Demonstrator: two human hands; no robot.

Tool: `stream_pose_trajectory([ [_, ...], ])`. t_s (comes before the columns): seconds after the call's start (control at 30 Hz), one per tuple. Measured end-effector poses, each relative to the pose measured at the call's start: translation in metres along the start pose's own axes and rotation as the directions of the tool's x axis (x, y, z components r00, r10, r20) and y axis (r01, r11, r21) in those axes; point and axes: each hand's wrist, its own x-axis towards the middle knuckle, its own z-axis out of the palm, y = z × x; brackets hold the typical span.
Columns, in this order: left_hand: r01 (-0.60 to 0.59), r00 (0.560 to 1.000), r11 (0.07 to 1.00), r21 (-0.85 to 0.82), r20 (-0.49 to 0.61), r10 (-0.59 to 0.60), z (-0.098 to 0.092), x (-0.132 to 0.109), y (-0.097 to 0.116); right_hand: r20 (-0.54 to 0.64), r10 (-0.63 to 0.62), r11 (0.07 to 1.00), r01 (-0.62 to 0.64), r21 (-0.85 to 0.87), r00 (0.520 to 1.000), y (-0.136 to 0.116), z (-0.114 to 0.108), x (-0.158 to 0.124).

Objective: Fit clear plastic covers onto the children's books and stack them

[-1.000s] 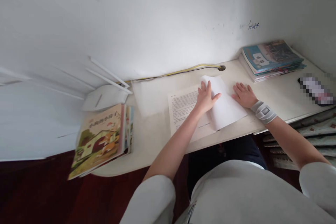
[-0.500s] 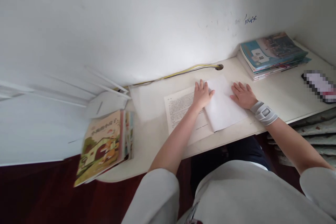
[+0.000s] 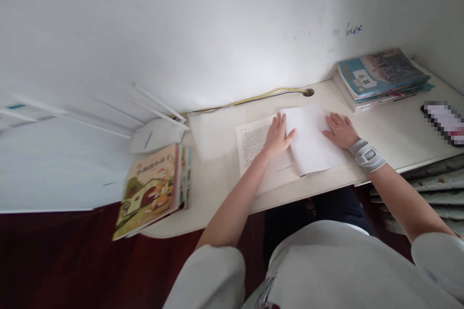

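Observation:
A white sheet of paper, apparently folded or layered, lies over the right part of a printed page on the desk. Along the sheet's left edge rests my left hand, flat with its thumb apart from the fingers. My right hand lies spread at the right edge of the same sheet, a grey band around its wrist. Neither hand grips anything. Lines of small text show on the left side of the printed page, and my left hand hides part of it.
Books are stacked at the desk's back right, near a blurred-out phone. Picture books overhang the left end beside a white router-like device. Cables run along the wall to a hole.
The whole view has shifted slightly, so the desk sits a little further right. My left hand's fingers have drawn closer together by the paper's left edge; my right hand stays on the paper.

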Motion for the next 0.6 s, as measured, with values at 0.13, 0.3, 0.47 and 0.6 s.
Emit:
stream_pose_trajectory([
  [0.13,-0.123,0.984,0.985,0.123,0.144,0.105,0.011,-0.058,0.022,0.006,0.034,0.997,-0.034,0.063,0.999,0.002,0.001,0.003],
  [0.3,-0.073,0.988,0.989,0.127,0.143,0.054,0.019,-0.069,0.048,-0.053,0.04,0.984,-0.03,0.175,0.998,0.01,-0.001,0.004],
  [0.47,-0.24,0.953,0.964,0.11,0.217,0.212,0.018,-0.071,0.047,-0.03,0.019,0.989,-0.014,0.147,0.999,0.01,-0.003,0.001],
  [0.6,-0.297,0.949,0.942,0.157,0.157,0.273,0.032,-0.078,0.049,-0.031,0.018,0.994,-0.014,0.104,0.999,0.007,-0.001,0.0],
])
